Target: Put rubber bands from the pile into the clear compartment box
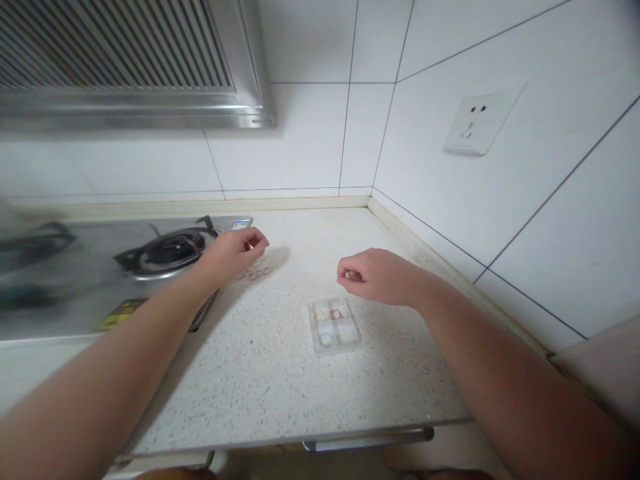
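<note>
My left hand (245,245) hovers above the counter beside the stove, thumb and fingers pinched together. Whether anything small is between its fingertips cannot be made out. Several small ring-shaped pieces (257,272), pinkish and pale, lie on the counter just below it. My right hand (366,275) is held closed behind and slightly right of a box, its fingers curled to the thumb; anything in them is hidden. The clear plastic box (327,347) has several compartments. Yellowish, red and pale ring-like pieces sit in separate ones.
A gas stove (100,280) with black burners takes up the left side, under a steel range hood (200,107). The speckled counter (260,393) meets tiled walls at the back and right. A socket (475,123) is on the right wall. A drawer handle (370,440) runs below the front edge.
</note>
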Available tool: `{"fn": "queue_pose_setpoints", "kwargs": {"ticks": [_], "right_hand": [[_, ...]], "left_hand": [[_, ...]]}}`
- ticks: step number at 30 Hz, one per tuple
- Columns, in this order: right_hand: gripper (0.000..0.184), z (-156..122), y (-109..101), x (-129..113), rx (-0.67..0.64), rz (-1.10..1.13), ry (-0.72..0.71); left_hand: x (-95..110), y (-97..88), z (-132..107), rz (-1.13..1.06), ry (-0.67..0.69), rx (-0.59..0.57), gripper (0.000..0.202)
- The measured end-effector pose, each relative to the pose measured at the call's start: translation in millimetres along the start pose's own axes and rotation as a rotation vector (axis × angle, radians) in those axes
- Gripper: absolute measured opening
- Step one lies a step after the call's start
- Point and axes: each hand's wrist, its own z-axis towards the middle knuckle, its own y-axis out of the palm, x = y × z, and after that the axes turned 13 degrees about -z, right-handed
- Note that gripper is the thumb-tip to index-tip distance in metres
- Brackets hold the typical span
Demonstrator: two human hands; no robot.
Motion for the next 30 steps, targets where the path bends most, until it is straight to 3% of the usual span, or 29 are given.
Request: {"fn": "queue_pose_setpoints", "kwargs": {"ticks": [11, 30], "right_hand": [[0.021, 1, 3, 4, -0.04, 0.028, -0.027], [0.022, 1, 3, 4, -0.062, 0.018, -0.038]], "left_hand": [[-22, 6.5, 5, 0.181, -0.013, -0.255, 0.027], [-34, 8.9, 9, 0.262, 0.0, -0.32, 0.028]]}}
